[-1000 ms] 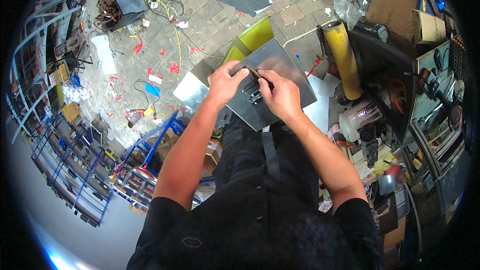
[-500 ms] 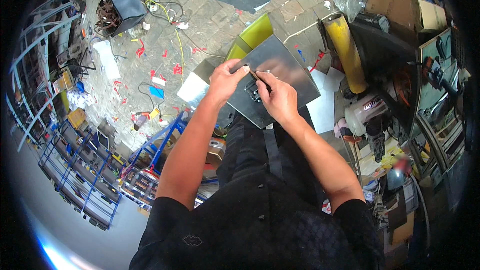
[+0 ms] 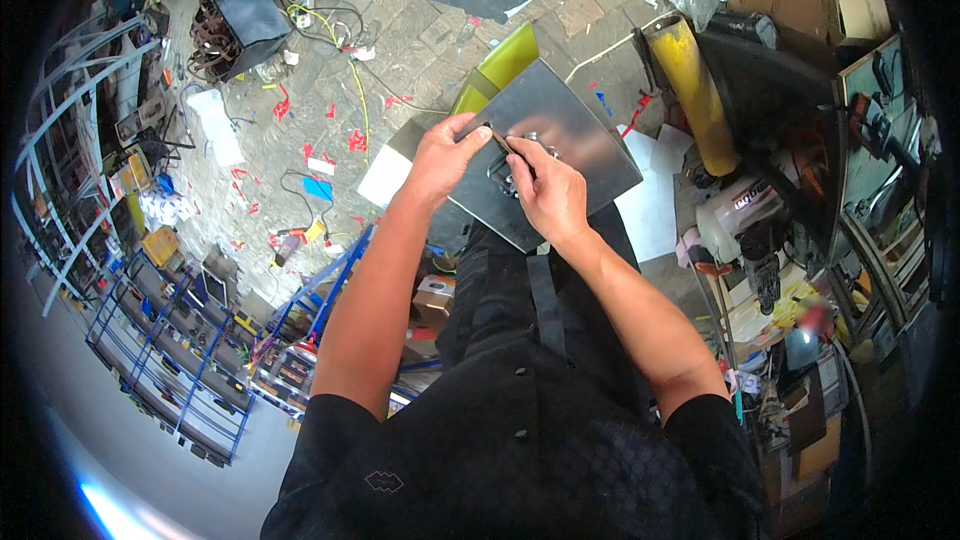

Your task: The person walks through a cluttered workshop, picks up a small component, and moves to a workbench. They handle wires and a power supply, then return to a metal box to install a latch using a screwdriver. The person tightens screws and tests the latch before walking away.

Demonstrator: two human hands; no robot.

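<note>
A flat, shiny dark-grey metal plate (image 3: 590, 155) lies tilted in front of me, above my legs. At its left edge, my left hand (image 3: 445, 157) is closed in a pinch, thumb over bent fingers; what lies under the thumb tip is too small to make out. My right hand (image 3: 548, 195) is closed on a thin dark stick-like tool (image 3: 502, 142), whose far end points at my left thumb. Small dark, shiny loop-shaped pieces (image 3: 500, 178) show on the plate beside my right fingers, partly hidden by them.
Behind the plate stands a yellow-green panel (image 3: 497, 68). A yellow cylinder (image 3: 692, 95) leans at the right, near white sheets (image 3: 648, 195). Red scraps and a yellow cable (image 3: 360, 100) lie on the paved floor. A black box (image 3: 250, 30) stands far left; blue racks (image 3: 180, 370) fill the lower left.
The view has shifted slightly. Both hands keep nearly the same hold over the plate, with the thin tool still between them.
</note>
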